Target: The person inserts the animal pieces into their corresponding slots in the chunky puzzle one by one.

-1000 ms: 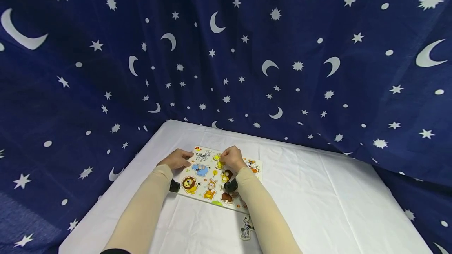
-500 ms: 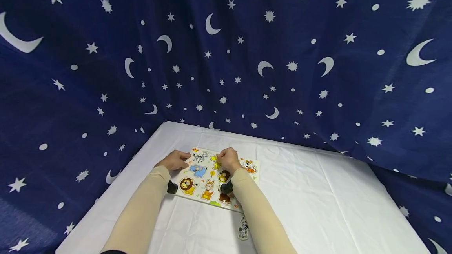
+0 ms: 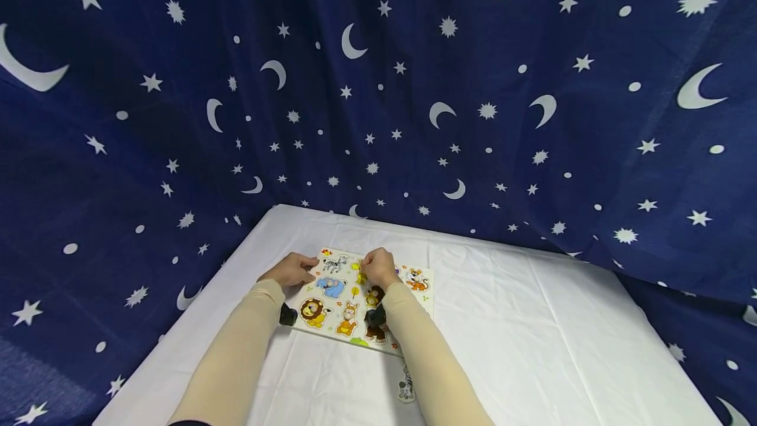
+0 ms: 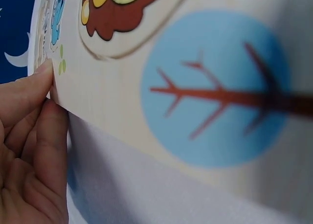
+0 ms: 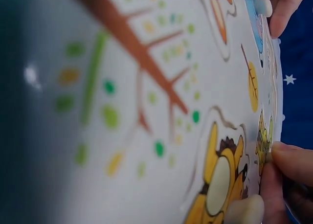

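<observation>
A white wooden peg puzzle board (image 3: pixel 422 300) with animal pictures lies on the table in the head view. My left hand (image 3: pixel 290 269) holds its left edge. In the left wrist view the thumb (image 4: pixel 43 73) rests on the board's face with fingers (image 4: pixel 51 136) beneath the edge. Near the board's far side, my right hand (image 3: pixel 380 267) pinches the small knob of a yellow animal puzzle piece (image 5: pixel 263 136), which lies at its place on the board. The hand partly covers that piece in the head view. A loose zebra piece (image 3: pixel 405 386) lies near my right sleeve.
Lion (image 3: pixel 313 313), elephant (image 3: pixel 331 287), kangaroo (image 3: pixel 347 321) and tiger (image 3: pixel 416 280) pictures show on the board. Black wrist cameras hang at the left (image 3: pixel 288 315) and right sleeves, the right one over the board. A dark blue star-patterned curtain (image 3: pixel 378 110) borders the white-covered table (image 3: pixel 520 347).
The head view has shifted slightly. My right hand has edged a little left at the yellow piece, and its sleeve covers more of the loose zebra. The left hand keeps its hold.
</observation>
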